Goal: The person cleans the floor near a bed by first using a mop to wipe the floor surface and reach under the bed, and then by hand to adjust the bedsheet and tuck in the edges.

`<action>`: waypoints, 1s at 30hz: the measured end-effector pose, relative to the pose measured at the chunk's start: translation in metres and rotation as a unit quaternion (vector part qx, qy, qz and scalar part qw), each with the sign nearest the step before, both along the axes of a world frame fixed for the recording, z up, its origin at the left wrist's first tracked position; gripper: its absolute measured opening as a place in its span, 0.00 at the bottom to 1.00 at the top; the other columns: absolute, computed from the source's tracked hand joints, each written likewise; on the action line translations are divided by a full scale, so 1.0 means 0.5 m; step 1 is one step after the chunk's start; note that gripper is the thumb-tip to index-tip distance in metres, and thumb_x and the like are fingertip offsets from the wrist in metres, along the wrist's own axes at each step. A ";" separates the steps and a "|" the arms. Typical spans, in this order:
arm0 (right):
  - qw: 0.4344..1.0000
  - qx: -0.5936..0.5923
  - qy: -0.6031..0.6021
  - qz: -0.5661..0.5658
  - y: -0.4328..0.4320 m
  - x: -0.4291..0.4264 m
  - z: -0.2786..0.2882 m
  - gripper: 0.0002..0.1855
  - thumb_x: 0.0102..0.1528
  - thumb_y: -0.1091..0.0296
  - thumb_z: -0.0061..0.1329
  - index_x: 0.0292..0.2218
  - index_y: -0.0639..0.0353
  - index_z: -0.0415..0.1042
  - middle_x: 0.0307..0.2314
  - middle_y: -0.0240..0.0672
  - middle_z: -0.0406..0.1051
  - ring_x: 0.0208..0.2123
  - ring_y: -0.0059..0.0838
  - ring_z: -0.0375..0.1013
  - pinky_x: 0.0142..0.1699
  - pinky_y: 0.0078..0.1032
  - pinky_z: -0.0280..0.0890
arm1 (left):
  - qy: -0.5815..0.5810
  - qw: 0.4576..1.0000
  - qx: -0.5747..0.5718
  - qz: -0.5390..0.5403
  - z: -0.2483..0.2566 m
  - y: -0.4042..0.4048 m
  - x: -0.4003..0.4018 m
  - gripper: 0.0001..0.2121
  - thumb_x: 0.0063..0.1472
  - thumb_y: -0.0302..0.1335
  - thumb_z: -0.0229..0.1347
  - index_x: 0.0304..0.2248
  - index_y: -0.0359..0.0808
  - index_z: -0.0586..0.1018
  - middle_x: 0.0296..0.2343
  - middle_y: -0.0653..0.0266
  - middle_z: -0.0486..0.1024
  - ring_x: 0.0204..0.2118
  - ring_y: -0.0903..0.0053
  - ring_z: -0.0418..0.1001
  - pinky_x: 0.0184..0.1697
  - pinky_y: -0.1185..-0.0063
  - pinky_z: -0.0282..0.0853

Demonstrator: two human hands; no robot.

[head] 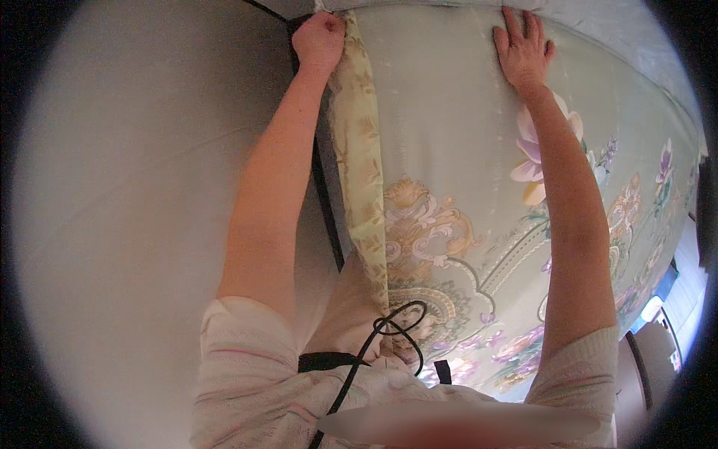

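A large pale green floral covering (443, 106) spreads before me; whether it is cloth or wallpaper I cannot tell. Along its left side, a yellowish strip with a leaf pattern (362, 151) hangs as a loose, folded edge. My left hand (318, 42) is curled into a fist at the top of this strip and appears to grip its upper corner, though the fingertips are hidden. A small white bit (320, 5) shows just above the fist. Farther right, my right hand (524, 53) lies flat on the covering near its upper edge, fingers spread and holding nothing.
A plain greyish surface (140, 168) fills the left side. A dark strip (326, 196) runs down beside the loose edge. Above the covering is a pale surface (606, 28). A black cord (350, 387) loops in front of my chest. Bright light (650, 311) shows at lower right.
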State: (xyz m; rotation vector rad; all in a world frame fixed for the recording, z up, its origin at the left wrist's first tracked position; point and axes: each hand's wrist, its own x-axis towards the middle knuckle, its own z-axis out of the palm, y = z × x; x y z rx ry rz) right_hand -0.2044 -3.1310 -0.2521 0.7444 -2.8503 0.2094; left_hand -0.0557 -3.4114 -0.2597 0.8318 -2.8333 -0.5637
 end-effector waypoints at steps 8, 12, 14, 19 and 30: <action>0.998 0.014 -0.060 -0.005 0.097 0.070 0.004 0.27 0.53 0.47 0.31 0.53 0.41 0.50 0.54 0.30 0.47 0.56 0.35 0.43 0.53 0.53 0.40 | 0.081 0.991 0.107 0.025 0.068 0.148 0.151 0.24 0.55 0.37 0.45 0.50 0.37 0.58 0.47 0.50 0.59 0.51 0.57 0.54 0.50 0.67 0.54; 0.999 0.028 -0.020 -0.040 0.160 0.210 -0.005 0.26 0.54 0.49 0.30 0.54 0.41 0.49 0.54 0.28 0.46 0.57 0.33 0.41 0.55 0.49 0.37 | 0.063 0.968 0.231 0.078 0.027 0.242 0.206 0.22 0.56 0.36 0.43 0.50 0.40 0.58 0.48 0.50 0.58 0.52 0.58 0.53 0.52 0.69 0.51; 0.999 0.029 -0.027 -0.037 0.147 0.218 0.003 0.26 0.54 0.50 0.30 0.54 0.41 0.50 0.54 0.28 0.46 0.57 0.33 0.42 0.55 0.47 0.36 | 0.055 0.979 0.197 -0.002 -0.011 0.173 0.230 0.22 0.56 0.36 0.43 0.50 0.41 0.58 0.48 0.51 0.57 0.52 0.57 0.52 0.52 0.69 0.51; 0.999 0.027 -0.017 -0.044 0.146 0.211 -0.012 0.26 0.54 0.51 0.30 0.53 0.40 0.50 0.54 0.27 0.46 0.57 0.32 0.42 0.56 0.46 0.35 | -0.186 0.968 -0.153 -0.073 0.039 -0.054 0.226 0.22 0.57 0.37 0.42 0.50 0.41 0.59 0.50 0.54 0.54 0.54 0.58 0.50 0.51 0.60 0.49; 0.999 -0.013 0.005 -0.029 0.155 0.208 -0.015 0.26 0.53 0.52 0.32 0.53 0.39 0.50 0.54 0.24 0.47 0.56 0.30 0.43 0.55 0.44 0.36 | -0.553 0.670 -0.467 -0.164 0.098 -0.221 0.191 0.25 0.57 0.42 0.38 0.52 0.39 0.57 0.53 0.56 0.49 0.56 0.62 0.44 0.53 0.59 0.41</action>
